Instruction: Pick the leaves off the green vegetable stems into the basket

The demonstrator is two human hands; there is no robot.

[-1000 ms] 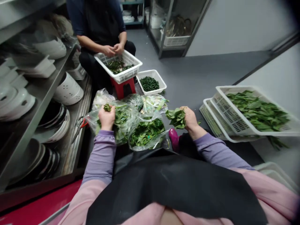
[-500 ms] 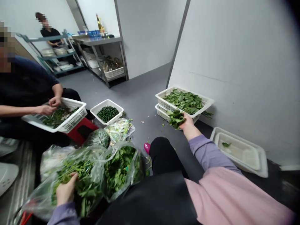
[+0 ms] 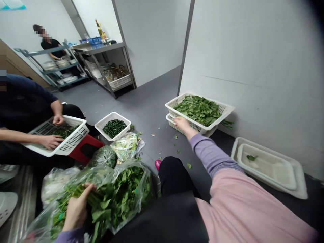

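My left hand [image 3: 77, 209] is closed around a bunch of leafy greens [image 3: 100, 202], stems toward the thumb and leaves hanging to the right. It is above an open clear plastic bag [image 3: 145, 189] full of similar greens. Far to the right, my right hand [image 3: 182, 125] reaches the near left side of a white slotted basket [image 3: 202, 127]. Its fingers look loosely extended, and no greens show in them. Picked leaves [image 3: 198, 109] are heaped in that basket, which sits on another white basket [image 3: 172, 122].
A co-worker at left has both hands in a white basket [image 3: 76, 133] over a red stool [image 3: 87, 148]. Green chillies fill a white tub [image 3: 113, 130]. Bagged vegetables [image 3: 128, 145] lie nearby. Nested white trays [image 3: 268, 165] rest by the wall; leaf scraps dot the floor.
The greens in my right hand are gone from it, and the hand has moved left along the basket. My left hand has raised a bunch from the bag. The co-worker's hands have lowered into their basket.
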